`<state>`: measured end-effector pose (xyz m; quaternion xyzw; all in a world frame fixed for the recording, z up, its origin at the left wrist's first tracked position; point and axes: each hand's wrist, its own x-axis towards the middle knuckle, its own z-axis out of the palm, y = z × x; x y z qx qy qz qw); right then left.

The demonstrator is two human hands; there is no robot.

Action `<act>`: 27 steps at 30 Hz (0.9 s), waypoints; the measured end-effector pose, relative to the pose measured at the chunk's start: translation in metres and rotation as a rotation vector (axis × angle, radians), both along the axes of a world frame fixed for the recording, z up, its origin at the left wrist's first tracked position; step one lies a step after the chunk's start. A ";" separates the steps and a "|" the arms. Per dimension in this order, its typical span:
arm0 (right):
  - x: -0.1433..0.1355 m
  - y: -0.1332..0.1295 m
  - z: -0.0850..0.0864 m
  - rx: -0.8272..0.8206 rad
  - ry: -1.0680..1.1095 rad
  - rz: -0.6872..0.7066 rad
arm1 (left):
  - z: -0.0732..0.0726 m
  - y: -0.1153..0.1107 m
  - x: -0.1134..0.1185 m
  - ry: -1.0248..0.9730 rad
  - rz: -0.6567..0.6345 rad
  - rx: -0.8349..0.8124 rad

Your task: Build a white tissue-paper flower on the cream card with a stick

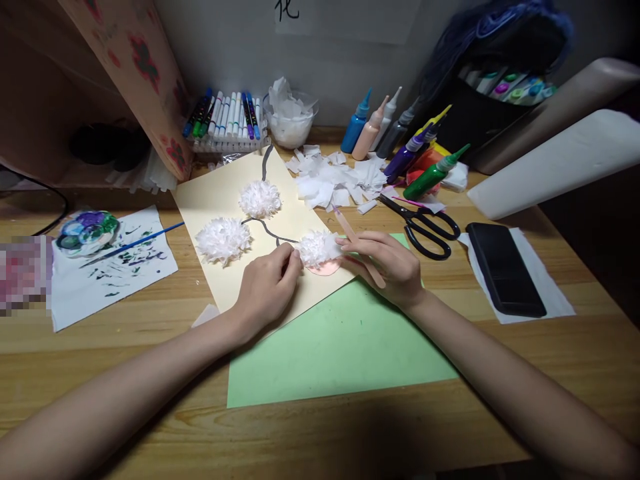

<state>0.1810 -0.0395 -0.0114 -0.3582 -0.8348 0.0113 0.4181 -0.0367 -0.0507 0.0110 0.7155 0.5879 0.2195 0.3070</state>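
Observation:
Cream paper (295, 300) lies aslant on a green sheet (340, 347), bearing dark painted stems and white tissue-paper flowers. Two fluffy flowers, an upper one (260, 199) and a left one (223, 240), stand apart from my hands. Between my hands is a third flower (318, 249), with a pink patch (325, 268) showing at its lower edge. My left hand (270, 280) rests on the cream paper with curled fingers by this flower; what they hold, if anything, is hidden. My right hand (387, 263) holds a flat wooden craft stick (347, 225), its fingertips at the flower's right side.
Torn white tissue pieces (340, 180) are heaped behind the paper, near paint bottles (367, 133) and black scissors (430, 230). A black phone-like slab (505, 270) lies right. On the left are a paint palette (87, 233) and a brush (135, 244); markers (227, 117) stand behind.

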 end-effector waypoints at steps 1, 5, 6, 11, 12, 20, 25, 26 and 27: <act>-0.001 0.000 -0.001 -0.005 -0.004 -0.007 | 0.000 0.000 0.000 0.000 0.004 0.001; -0.002 0.000 -0.002 -0.015 -0.012 -0.027 | -0.002 0.001 0.000 -0.013 0.015 0.006; -0.002 0.000 -0.001 -0.001 -0.004 -0.034 | -0.003 0.002 0.000 -0.016 0.017 0.008; 0.000 -0.002 0.005 0.096 0.079 -0.086 | -0.003 0.002 0.000 -0.031 0.022 0.006; 0.000 -0.003 0.006 0.104 0.092 -0.094 | -0.003 0.002 0.000 -0.031 0.021 0.006; 0.011 -0.015 0.002 0.201 -0.075 0.050 | -0.002 0.001 -0.002 -0.024 0.019 -0.007; 0.012 -0.015 -0.001 0.147 -0.207 0.054 | -0.001 0.001 -0.001 -0.022 0.012 -0.001; 0.012 -0.015 -0.001 0.132 -0.198 0.056 | -0.001 0.001 -0.001 -0.021 0.010 0.001; 0.012 -0.016 0.000 0.121 -0.172 0.061 | -0.001 0.001 -0.001 -0.020 0.009 0.002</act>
